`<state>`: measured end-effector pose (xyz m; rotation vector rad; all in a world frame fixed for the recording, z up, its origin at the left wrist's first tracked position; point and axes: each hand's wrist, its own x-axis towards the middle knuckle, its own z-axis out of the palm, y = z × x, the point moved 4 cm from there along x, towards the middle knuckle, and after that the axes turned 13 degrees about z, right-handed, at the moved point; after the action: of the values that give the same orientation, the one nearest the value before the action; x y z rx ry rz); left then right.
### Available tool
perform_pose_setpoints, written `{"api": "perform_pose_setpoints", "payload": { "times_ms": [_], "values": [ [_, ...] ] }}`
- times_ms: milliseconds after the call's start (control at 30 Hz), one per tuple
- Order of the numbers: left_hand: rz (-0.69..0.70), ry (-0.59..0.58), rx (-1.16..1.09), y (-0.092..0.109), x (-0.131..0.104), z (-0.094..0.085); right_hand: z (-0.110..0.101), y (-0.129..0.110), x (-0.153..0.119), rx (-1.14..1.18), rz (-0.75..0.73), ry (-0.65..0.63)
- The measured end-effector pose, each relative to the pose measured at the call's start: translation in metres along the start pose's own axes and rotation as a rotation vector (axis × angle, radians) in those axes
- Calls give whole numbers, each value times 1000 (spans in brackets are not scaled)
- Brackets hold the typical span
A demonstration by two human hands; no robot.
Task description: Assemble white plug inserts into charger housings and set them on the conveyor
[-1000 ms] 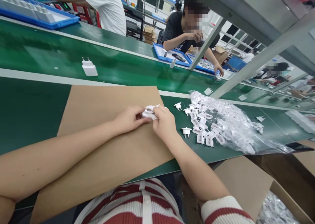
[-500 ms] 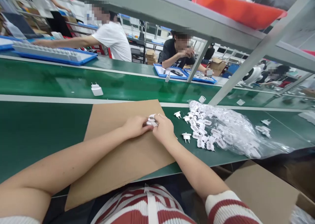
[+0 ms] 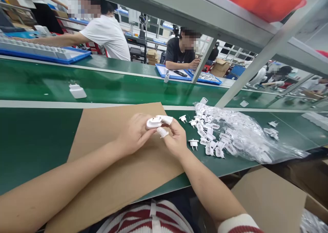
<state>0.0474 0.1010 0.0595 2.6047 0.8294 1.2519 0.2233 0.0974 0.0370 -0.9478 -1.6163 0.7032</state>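
Note:
Over the cardboard sheet (image 3: 115, 171), my left hand (image 3: 135, 134) is closed around a white plug piece (image 3: 154, 123) whose metal prongs face up. White covers wrap the thumb and a fingertip of my right hand (image 3: 174, 135), which is at the right side of the piece. Its finger touches the piece's edge while the thumb stands a little apart below; nothing else shows between them. To the right, many loose white plug parts (image 3: 210, 134) spill from a clear plastic bag (image 3: 246, 137).
Beyond the table, a green belt (image 3: 115, 89) carries a white charger (image 3: 77, 91) and other small white pieces. A slanted metal post (image 3: 246, 69) rises behind the bag. Below right stands an open carton (image 3: 271, 199). People sit across the belt, near blue trays (image 3: 176, 73).
My right hand's fingers have spread apart from their pinch, so the plug piece shows more fully. The view has shifted, and the charger on the belt appears farther left.

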Motion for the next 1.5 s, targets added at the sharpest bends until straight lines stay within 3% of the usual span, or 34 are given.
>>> {"api": "perform_pose_setpoints", "payload": {
  "times_ms": [100,200,333,467,633,867,1033,1300,1400,1500],
  "values": [
    [14,-24,-42,12,1,-2,-4,-13,-6,-100,-182,49],
    [39,10,-133,21,1,-2,-6,-16,-10,-112,-273,71],
    [141,99,-159,31,0,-5,-7,-13,-14,-140,-264,110],
    [208,105,-238,35,-4,-8,-7,-17,-20,-242,-317,166],
    [285,132,-212,37,-8,-13,-4,-20,-28,-171,-401,179],
    [305,151,-193,37,-9,-13,0,-6,-33,-145,-374,193],
    [331,160,-230,35,-10,-11,-3,-10,-34,-130,-419,194],
    [173,101,-326,12,-15,2,-1,-6,-18,-354,-294,76],
    [-74,40,-361,-13,-21,15,0,2,-4,-485,-140,-26],
    [-385,92,-254,-41,-31,24,-10,18,14,-694,100,-36]
  ]
}}
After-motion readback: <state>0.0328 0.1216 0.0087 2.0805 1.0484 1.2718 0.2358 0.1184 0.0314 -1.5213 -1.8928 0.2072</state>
